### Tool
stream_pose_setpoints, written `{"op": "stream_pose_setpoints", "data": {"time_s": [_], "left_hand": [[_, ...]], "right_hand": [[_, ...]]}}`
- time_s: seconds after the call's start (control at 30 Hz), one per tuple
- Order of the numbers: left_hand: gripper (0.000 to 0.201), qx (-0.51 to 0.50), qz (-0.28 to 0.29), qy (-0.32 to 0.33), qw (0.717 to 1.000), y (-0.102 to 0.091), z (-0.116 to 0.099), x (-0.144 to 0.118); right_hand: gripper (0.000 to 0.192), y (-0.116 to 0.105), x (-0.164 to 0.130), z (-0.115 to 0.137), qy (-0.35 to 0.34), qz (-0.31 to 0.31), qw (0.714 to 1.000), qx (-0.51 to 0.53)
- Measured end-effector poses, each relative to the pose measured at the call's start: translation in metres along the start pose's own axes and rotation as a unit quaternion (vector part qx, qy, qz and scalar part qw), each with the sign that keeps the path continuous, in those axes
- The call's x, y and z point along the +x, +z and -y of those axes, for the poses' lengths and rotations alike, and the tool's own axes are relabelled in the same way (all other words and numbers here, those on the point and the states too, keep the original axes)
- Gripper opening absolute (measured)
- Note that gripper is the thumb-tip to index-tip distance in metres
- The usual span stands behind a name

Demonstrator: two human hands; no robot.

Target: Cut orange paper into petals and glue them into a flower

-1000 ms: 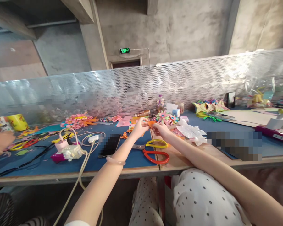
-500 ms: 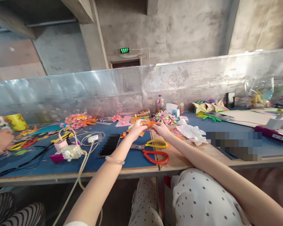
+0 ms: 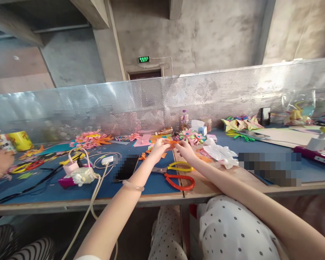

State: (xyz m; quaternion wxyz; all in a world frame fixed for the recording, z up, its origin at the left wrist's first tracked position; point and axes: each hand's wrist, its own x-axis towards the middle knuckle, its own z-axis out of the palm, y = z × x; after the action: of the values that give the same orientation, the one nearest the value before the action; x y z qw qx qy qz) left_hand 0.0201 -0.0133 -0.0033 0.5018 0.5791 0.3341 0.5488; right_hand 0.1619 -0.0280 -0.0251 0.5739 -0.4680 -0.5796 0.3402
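Observation:
Between my two hands is a small orange piece of paper point(image 3: 173, 143), held just above the table. The fingers of my left hand point(image 3: 160, 147) close on its left side. From the other side my right hand point(image 3: 186, 148) pinches it, and my fingers partly cover it. Scissors with one yellow and one red handle point(image 3: 180, 182) lie below my hands, blades pointing left under my left forearm. Loose orange paper scraps point(image 3: 143, 156) are scattered beside my left hand. A paper flower cluster point(image 3: 191, 136) in pink, green and white sits just beyond my right hand.
A black phone point(image 3: 128, 168) and a power strip with cables point(image 3: 81, 176) lie left of my arm. Crumpled white tissue point(image 3: 221, 153) is at right. A perforated metal screen point(image 3: 141, 97) borders the table's back. Another person's hand point(image 3: 1, 164) is at far left.
The orange paper stays between my hands, and my right fingers have shifted slightly around it. The whole view has moved a little. The other person's hand has moved slightly left.

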Motion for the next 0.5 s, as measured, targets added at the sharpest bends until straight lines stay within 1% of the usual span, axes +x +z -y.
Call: {"op": "stream_pose_setpoints", "data": {"time_s": [0.13,0.27,0.43,0.5], "left_hand": [[0.027,-0.041,0.004,0.008,0.999,0.007,0.003,-0.001],[0.031,-0.046,0.017,-0.013,0.999,0.013,0.003,-0.004],[0.034,-0.058,0.03,-0.017,0.998,0.013,0.005,-0.005],[0.036,-0.065,0.034,-0.019,0.997,0.012,0.006,-0.004]], "right_hand": [[0.027,0.001,0.0,0.0,-0.041,-0.007,0.999,0.027],[0.021,0.001,0.001,0.001,-0.094,-0.025,0.995,0.036],[0.021,0.001,0.003,-0.001,-0.096,-0.009,0.994,0.045],[0.02,0.0,0.004,-0.002,-0.096,-0.013,0.995,0.036]]}}
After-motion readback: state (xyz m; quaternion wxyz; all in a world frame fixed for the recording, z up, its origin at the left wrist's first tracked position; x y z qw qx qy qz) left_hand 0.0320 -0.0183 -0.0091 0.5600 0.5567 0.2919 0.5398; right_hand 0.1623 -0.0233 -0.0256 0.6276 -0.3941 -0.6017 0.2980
